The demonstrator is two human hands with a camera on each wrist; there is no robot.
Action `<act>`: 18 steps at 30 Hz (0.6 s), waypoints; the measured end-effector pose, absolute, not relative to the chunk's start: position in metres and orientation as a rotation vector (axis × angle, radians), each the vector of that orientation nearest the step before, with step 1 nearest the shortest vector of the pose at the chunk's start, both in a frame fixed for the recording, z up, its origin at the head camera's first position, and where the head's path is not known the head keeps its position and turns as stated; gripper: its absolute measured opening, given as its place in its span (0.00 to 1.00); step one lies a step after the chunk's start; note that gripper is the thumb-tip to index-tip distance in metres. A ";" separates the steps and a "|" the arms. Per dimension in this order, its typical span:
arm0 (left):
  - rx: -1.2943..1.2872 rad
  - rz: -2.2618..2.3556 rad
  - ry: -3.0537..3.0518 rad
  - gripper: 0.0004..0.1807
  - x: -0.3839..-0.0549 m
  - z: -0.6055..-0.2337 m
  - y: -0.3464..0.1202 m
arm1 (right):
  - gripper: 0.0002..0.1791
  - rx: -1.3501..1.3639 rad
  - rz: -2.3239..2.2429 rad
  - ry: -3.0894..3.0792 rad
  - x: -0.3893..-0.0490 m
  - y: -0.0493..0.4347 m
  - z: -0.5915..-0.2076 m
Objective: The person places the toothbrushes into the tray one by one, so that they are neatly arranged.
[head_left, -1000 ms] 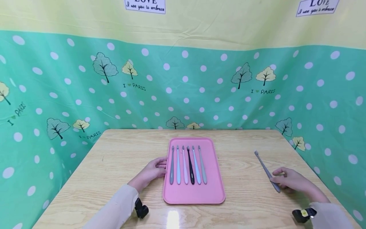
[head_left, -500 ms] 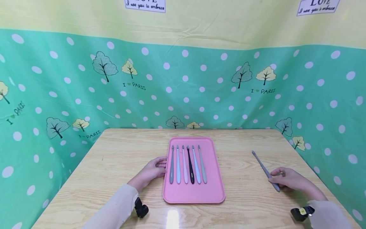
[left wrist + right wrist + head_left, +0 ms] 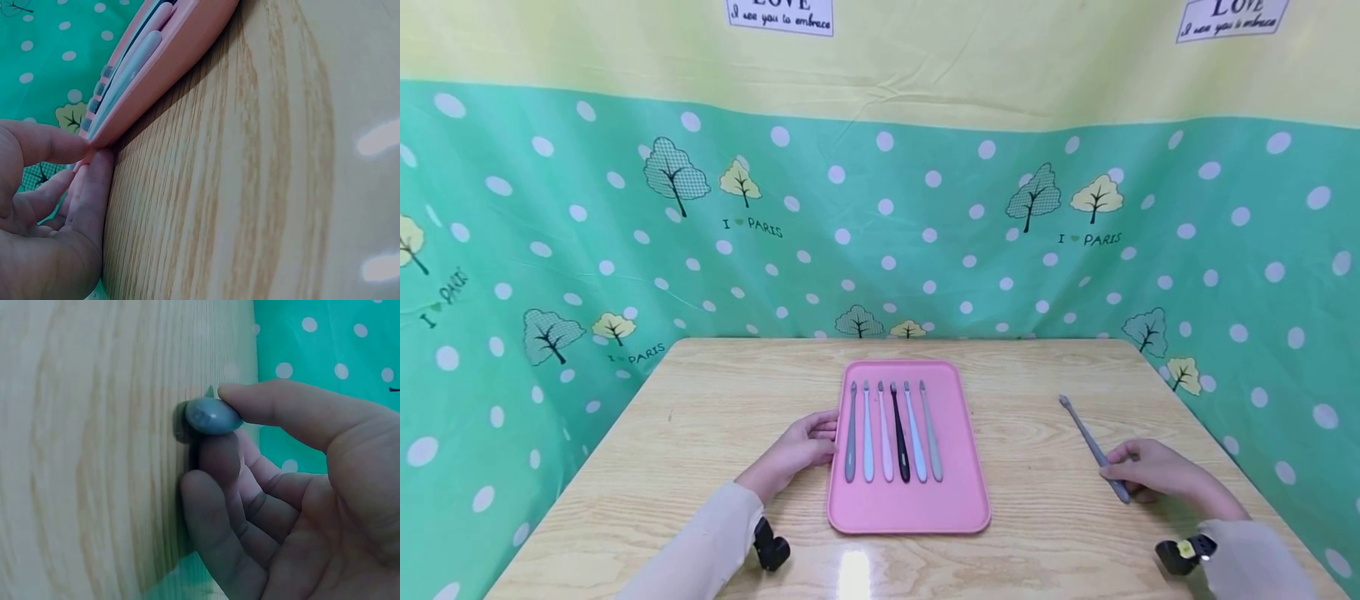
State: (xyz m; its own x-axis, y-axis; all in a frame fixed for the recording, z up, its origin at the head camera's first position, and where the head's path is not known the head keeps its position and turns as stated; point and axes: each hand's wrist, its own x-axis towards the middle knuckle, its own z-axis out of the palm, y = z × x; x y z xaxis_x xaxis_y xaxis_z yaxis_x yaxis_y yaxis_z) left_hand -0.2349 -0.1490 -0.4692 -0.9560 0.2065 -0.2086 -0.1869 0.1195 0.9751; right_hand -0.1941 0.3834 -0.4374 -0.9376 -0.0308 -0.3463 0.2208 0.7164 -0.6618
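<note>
My right hand (image 3: 1157,468) pinches a grey toothbrush (image 3: 1081,429) near the lower end of its handle, low over the table to the right of the tray. In the right wrist view, the handle's rounded end (image 3: 214,416) shows between thumb and fingers. The brush head points away and a little left. My left hand (image 3: 797,450) grips the left rim of a pink tray (image 3: 910,510), thumb and fingertips pinching the edge in the left wrist view. Several toothbrushes lie side by side in the tray, heads at the far end, among them a black toothbrush (image 3: 900,442) and a pink toothbrush (image 3: 884,437).
The wooden table (image 3: 722,379) carries the tray near its middle. Behind and on both sides hangs a green dotted curtain (image 3: 887,225) with printed trees. Each wrist wears a small black camera, such as the left camera (image 3: 770,546).
My right hand has shifted slightly left with the grey toothbrush in its grip. The left hand and the tray have stayed in place.
</note>
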 end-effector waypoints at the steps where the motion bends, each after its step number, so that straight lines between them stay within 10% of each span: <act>1: 0.020 1.909 2.108 0.35 -0.235 -0.469 -0.149 | 0.21 0.145 -1.058 2.591 -0.194 0.383 -0.437; 18: 0.003 1.895 2.118 0.36 -0.233 -0.466 -0.148 | 0.17 0.056 -1.135 2.569 -0.194 0.375 -0.436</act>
State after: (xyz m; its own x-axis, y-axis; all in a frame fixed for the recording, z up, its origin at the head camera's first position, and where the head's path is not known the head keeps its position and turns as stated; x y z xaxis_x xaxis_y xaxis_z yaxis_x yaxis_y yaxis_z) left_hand -0.2325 -0.1478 -0.4664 -0.9554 0.1984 -0.2187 -0.1954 0.1303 0.9720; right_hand -0.1938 0.3748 -0.4359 -0.9445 -0.0964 -0.3139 0.1670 0.6820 -0.7121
